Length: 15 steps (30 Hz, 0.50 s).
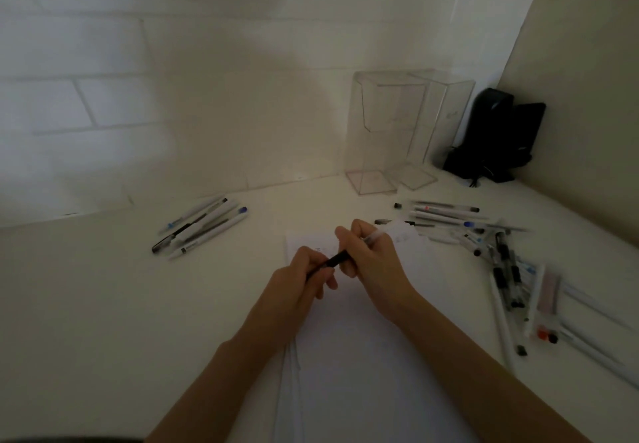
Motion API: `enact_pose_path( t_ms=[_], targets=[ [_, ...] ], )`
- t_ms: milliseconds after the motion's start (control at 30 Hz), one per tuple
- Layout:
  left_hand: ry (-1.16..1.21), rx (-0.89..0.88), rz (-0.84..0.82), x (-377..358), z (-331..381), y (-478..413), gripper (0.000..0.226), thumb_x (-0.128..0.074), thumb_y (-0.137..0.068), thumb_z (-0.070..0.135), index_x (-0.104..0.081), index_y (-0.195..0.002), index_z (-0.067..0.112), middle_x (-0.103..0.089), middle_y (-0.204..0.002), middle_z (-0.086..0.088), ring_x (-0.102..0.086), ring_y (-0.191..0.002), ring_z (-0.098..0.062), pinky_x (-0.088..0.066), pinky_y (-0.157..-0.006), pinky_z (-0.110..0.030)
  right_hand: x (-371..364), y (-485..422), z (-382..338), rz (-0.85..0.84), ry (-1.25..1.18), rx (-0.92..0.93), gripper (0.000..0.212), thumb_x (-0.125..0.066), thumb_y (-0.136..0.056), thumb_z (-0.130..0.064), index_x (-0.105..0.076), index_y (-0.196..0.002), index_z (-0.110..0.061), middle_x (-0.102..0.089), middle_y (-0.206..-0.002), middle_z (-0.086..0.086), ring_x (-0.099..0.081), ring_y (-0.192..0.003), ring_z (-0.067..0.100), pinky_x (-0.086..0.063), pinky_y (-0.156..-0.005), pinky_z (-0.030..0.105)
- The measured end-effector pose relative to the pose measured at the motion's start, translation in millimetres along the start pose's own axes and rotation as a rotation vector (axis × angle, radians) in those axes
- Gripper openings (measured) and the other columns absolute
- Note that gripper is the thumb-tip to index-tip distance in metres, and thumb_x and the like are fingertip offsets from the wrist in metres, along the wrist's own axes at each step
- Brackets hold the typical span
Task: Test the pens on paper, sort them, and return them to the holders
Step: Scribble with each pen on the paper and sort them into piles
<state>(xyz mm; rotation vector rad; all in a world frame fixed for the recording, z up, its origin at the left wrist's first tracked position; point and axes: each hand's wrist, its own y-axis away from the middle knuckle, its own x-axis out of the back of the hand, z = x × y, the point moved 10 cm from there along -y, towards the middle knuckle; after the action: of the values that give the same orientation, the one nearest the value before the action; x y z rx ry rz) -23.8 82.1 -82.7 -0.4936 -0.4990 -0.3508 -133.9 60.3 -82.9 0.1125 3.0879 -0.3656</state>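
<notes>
Above the white paper point(363, 356), my left hand point(304, 280) and my right hand point(371, 252) both grip one pen point(333, 262), whose dark section shows between them while its clear end sticks out past my right fingers. Faint scribbles mark the paper's far end. A sorted group of several white pens point(200, 226) lies to the left. A loose heap of pens point(484, 245) spreads on the right. Two clear acrylic holders point(383, 131) stand empty at the back.
A black device with cables point(494, 138) sits in the back right corner against the wall. The white tiled wall runs close behind the desk. More pens and a small pink packet point(548, 292) lie along the desk's right side.
</notes>
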Motion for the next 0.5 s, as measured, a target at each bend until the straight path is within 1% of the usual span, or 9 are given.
enact_pose_path(
  t_ms=[67,100,167,233,267,333,400,467,500],
  targets=[
    [-0.007,0.021,0.084,8.9,-4.1,-4.5,0.020,-0.043,-0.096,0.014,-0.041,-0.087,0.032,-0.061,-0.078,0.011,-0.055,-0.069,-0.003,-0.040,-0.062,-0.009,-4.0,-1.1,-3.6,-0.030,0.054,-0.010,0.027,-0.051,-0.094,-0.024,-0.046,-0.073,-0.007,-0.048,-0.047,0.002,-0.039,-0.044,0.013,-0.033,-0.048,0.022],
    [-0.009,0.050,0.182,20.6,-9.4,-6.6,0.019,-0.043,-0.096,0.014,-0.042,-0.088,0.031,-0.061,-0.078,0.008,-0.056,-0.070,-0.005,-0.041,-0.062,-0.011,-6.3,-1.7,-3.4,-0.042,0.070,-0.022,0.025,-0.050,-0.094,-0.027,-0.051,-0.084,-0.004,-0.054,-0.050,0.002,-0.042,-0.046,0.012,-0.035,-0.048,0.021],
    [-0.047,0.122,0.469,58.4,-25.9,-2.5,0.010,-0.043,-0.095,0.013,-0.047,-0.094,0.022,-0.063,-0.082,0.000,-0.057,-0.070,-0.010,-0.042,-0.062,-0.019,-11.9,-1.4,-0.1,-0.067,0.098,-0.044,0.030,-0.049,-0.091,-0.036,-0.053,-0.101,-0.008,-0.060,-0.057,0.003,-0.046,-0.050,0.012,-0.038,-0.051,0.020],
    [-0.201,0.218,0.724,95.3,-44.0,11.8,0.010,-0.047,-0.094,0.012,-0.053,-0.102,0.009,-0.063,-0.091,-0.011,-0.059,-0.082,-0.026,-0.041,-0.070,-0.032,-14.9,0.0,3.1,-0.086,0.158,-0.037,0.034,-0.050,-0.083,-0.047,-0.053,-0.100,-0.018,-0.062,-0.060,0.002,-0.049,-0.055,0.012,-0.040,-0.055,0.023],
    [-0.316,0.286,0.782,106.9,-54.5,18.2,0.014,-0.048,-0.093,0.012,-0.054,-0.104,0.006,-0.063,-0.096,-0.014,-0.058,-0.090,-0.031,-0.039,-0.074,-0.036,-14.2,0.4,5.5,-0.087,0.188,-0.038,0.031,-0.049,-0.083,-0.047,-0.053,-0.098,-0.020,-0.063,-0.061,0.001,-0.051,-0.056,0.012,-0.041,-0.056,0.023],
    [-0.515,0.468,0.784,117.9,-75.6,27.9,0.017,-0.050,-0.092,0.012,-0.055,-0.108,0.007,-0.061,-0.104,-0.016,-0.052,-0.103,-0.033,-0.033,-0.083,-0.041,-11.5,0.6,10.7,-0.076,0.235,-0.048,0.020,-0.049,-0.090,-0.041,-0.052,-0.096,-0.022,-0.063,-0.062,0.000,-0.052,-0.057,0.009,-0.042,-0.058,0.020],
    [-0.592,0.610,0.747,118.8,-91.4,34.2,0.021,-0.052,-0.089,0.010,-0.056,-0.110,0.009,-0.059,-0.110,-0.017,-0.046,-0.111,-0.033,-0.029,-0.087,-0.042,-11.0,1.4,15.9,-0.080,0.280,-0.056,0.014,-0.047,-0.094,-0.036,-0.053,-0.095,-0.023,-0.063,-0.061,-0.002,-0.052,-0.057,0.006,-0.041,-0.058,0.017],
    [-0.595,0.681,0.727,117.6,-95.7,37.8,0.029,-0.055,-0.084,0.010,-0.055,-0.113,0.006,-0.054,-0.117,-0.021,-0.040,-0.117,-0.035,-0.027,-0.092,-0.045,-11.5,2.0,20.9,-0.093,0.326,-0.072,0.014,-0.047,-0.095,-0.036,-0.053,-0.094,-0.023,-0.063,-0.061,-0.002,-0.051,-0.057,0.008,-0.040,-0.058,0.019],
    [-0.570,0.651,0.735,116.9,-92.7,36.3,0.033,-0.057,-0.082,0.010,-0.054,-0.114,0.004,-0.052,-0.119,-0.022,-0.040,-0.118,-0.037,-0.027,-0.093,-0.045,-8.6,1.0,21.2,-0.081,0.360,-0.073,0.014,-0.048,-0.095,-0.035,-0.053,-0.094,-0.022,-0.064,-0.063,-0.002,-0.052,-0.059,0.011,-0.040,-0.058,0.023]
  ],
)
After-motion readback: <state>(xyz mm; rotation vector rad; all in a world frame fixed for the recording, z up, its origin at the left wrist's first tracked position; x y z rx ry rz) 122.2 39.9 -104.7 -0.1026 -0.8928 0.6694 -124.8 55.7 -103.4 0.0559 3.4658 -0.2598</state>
